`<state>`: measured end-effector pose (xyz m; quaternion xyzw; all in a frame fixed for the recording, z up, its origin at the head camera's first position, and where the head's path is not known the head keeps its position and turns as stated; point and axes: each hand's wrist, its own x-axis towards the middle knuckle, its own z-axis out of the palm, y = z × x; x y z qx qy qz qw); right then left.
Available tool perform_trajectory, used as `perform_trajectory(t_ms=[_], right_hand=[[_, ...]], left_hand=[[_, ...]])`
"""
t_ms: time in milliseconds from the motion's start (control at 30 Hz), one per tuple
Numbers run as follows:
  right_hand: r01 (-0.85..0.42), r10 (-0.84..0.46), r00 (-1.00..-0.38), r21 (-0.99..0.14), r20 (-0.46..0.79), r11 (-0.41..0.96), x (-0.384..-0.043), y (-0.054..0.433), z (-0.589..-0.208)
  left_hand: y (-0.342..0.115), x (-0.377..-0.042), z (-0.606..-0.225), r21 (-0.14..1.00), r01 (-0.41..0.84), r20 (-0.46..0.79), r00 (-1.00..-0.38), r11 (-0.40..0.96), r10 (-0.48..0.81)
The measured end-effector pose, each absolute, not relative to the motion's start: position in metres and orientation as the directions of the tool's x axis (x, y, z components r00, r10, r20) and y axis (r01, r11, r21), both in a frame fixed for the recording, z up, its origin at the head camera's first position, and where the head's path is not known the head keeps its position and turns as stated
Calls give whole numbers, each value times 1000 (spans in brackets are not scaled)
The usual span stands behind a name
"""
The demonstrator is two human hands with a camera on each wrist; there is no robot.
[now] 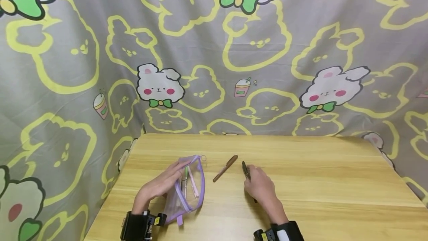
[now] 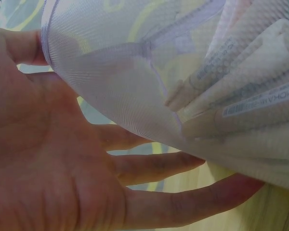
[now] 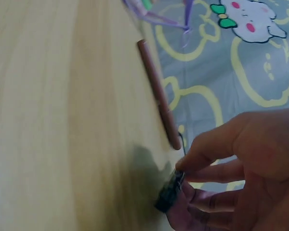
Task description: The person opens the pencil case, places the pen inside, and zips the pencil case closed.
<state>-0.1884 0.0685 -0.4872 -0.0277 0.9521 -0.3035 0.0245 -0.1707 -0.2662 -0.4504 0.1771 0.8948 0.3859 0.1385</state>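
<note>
A see-through mesh pencil case [image 1: 172,202] with purple trim stands open on the left part of the table, also close up in the left wrist view. Several pens [image 2: 245,113] show through its mesh. My left hand [image 1: 162,183] holds the case by its left side, its long fingers spread along the mesh; where the thumb tip ends is hidden. My right hand [image 1: 262,187] pinches a black pen [image 1: 245,169] between thumb and fingers, low over the table. A brown pen [image 1: 225,168] lies between the case and my right hand.
The wooden table [image 1: 334,185] reaches back to a grey curtain [image 1: 207,51] printed with white rabbits and yellow outlines. A small ring [image 1: 203,158] hangs at the far end of the case's zip.
</note>
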Motion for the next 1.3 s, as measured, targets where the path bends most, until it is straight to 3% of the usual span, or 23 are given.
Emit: perform_trajectory(t_ms=[167, 567, 1300], right_hand=[[-88, -110, -994, -673, 11, 735, -187, 66, -478], [-141, -148, -987, -730, 56, 668, -183, 55, -467], [-307, -244, -951, -678, 191, 668, -172, 35, -470]], left_hand=[[-265, -172, -451, 745, 199, -117, -901, 637, 418], [-266, -172, -452, 738, 207, -112, -901, 642, 419], [-266, -172, -453, 747, 250, -74, -889, 616, 451]])
